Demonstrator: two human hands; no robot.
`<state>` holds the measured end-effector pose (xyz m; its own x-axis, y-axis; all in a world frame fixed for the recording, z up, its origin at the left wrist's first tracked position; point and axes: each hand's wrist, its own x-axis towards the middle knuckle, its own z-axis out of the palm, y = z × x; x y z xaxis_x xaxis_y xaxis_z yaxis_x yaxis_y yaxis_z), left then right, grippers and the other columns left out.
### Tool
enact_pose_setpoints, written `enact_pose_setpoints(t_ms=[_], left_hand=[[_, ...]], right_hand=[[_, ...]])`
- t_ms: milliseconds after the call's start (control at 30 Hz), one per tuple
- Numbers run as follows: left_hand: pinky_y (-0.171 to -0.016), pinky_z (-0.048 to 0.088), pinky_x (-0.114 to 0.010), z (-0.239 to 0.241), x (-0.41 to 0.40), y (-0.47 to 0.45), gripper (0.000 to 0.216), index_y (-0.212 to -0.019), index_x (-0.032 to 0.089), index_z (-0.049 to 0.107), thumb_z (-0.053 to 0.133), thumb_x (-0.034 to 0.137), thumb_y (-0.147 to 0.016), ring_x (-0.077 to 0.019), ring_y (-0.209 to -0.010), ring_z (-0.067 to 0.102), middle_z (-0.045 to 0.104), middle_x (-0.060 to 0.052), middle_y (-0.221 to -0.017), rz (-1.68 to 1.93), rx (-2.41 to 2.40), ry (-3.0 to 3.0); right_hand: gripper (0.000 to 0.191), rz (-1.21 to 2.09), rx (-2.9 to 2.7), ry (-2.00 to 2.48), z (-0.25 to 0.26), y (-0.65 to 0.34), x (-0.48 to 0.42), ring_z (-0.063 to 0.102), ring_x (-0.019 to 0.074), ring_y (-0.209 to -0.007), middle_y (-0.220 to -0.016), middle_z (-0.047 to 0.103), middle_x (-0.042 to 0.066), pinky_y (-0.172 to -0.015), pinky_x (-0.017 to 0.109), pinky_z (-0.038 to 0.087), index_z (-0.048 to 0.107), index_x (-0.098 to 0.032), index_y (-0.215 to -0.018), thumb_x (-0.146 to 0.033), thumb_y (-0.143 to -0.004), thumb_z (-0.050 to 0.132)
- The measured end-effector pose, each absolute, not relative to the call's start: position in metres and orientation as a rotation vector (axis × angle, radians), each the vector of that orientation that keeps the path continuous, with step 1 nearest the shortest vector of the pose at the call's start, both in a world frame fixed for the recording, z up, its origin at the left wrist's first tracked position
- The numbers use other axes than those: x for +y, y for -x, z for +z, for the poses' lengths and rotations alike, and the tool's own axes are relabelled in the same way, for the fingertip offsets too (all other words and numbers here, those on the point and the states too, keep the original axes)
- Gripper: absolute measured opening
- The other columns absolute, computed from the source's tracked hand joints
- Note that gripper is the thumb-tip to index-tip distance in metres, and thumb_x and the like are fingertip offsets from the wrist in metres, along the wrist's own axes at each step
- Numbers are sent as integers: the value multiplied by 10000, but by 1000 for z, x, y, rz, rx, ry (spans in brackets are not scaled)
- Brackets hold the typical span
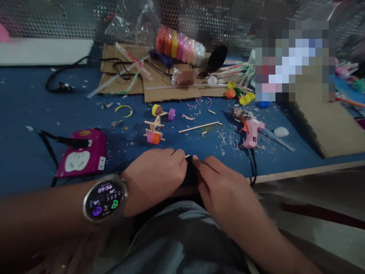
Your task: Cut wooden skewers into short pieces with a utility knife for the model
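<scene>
My left hand [158, 177], with a watch at the wrist, is closed at the table's front edge. My right hand [221, 180] is closed beside it, thumb and fingers pinched together. Between the two hands is a black piece [191, 173], its kind hidden by my fingers; both hands touch it. A small pale tip [187, 156], like the end of a stick, shows by my left fingers. Just beyond stands a little model of wooden sticks [154, 123] with yellow, purple, pink and orange round pieces. A thin wooden stick [198, 127] and short cut bits lie to its right.
A pink glue gun [251, 133] lies at right, its cord over the edge. At left is a magenta power box [82, 152] with a black plug. Behind are cardboard [173, 93], coloured clay tubs [181, 45] and a bundle of sticks [236, 72]. Scraps litter the blue table.
</scene>
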<state>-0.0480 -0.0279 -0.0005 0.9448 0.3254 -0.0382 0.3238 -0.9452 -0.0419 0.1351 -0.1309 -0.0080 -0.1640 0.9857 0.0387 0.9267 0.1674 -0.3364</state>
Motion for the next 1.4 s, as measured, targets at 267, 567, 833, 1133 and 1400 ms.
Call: enact_pose_setpoints(t_ms=[267, 567, 833, 1133, 1400], left_hand=[[-581, 525, -394, -3, -35, 51, 220, -1052, 64, 780, 597, 52, -931, -272, -708, 689, 698, -95, -844, -9, -499, 2985], [-571, 544, -388, -2, -35, 53, 240, -1079, 52, 778, 590, 51, -930, -271, -709, 695, 710, -112, -865, 3, -498, 2974], [-550, 567, -419, -3, -34, 52, 265, -1066, 28, 781, 538, 47, -964, -290, -674, 692, 700, -127, -834, -59, -439, 2981], [-541, 581, -412, -4, -34, 50, 286, -1078, 6, 775, 520, 43, -953, -296, -679, 712, 740, -171, -872, -132, -428, 2959], [-569, 589, -423, -3, -33, 49, 323, -1073, 36, 771, 475, 13, -946, -306, -705, 727, 731, -152, -878, -4, -442, 3012]], right_hand=[[433, 305, -2140, 1793, -5, -146, -134, 787, 292, -860, -1117, 792, 156, -722, 443, 667, 727, -67, -1416, -108, -1042, 514], [426, 321, -2116, 1800, -5, -143, -125, 774, 303, -862, -1106, 793, 153, -715, 461, 655, 724, -54, -1412, -126, -1054, 506], [422, 328, -2118, 1787, -3, -138, -125, 769, 298, -835, -1099, 792, 158, -686, 436, 637, 744, -55, -1362, -119, -1030, 492], [382, 363, -2096, 1808, -7, -128, -114, 753, 282, -815, -1038, 777, 148, -674, 385, 601, 765, -54, -1276, -92, -1016, 489], [394, 394, -2158, 1797, -4, -131, -127, 754, 287, -782, -1024, 775, 142, -663, 409, 614, 749, -54, -1298, -105, -1007, 489]])
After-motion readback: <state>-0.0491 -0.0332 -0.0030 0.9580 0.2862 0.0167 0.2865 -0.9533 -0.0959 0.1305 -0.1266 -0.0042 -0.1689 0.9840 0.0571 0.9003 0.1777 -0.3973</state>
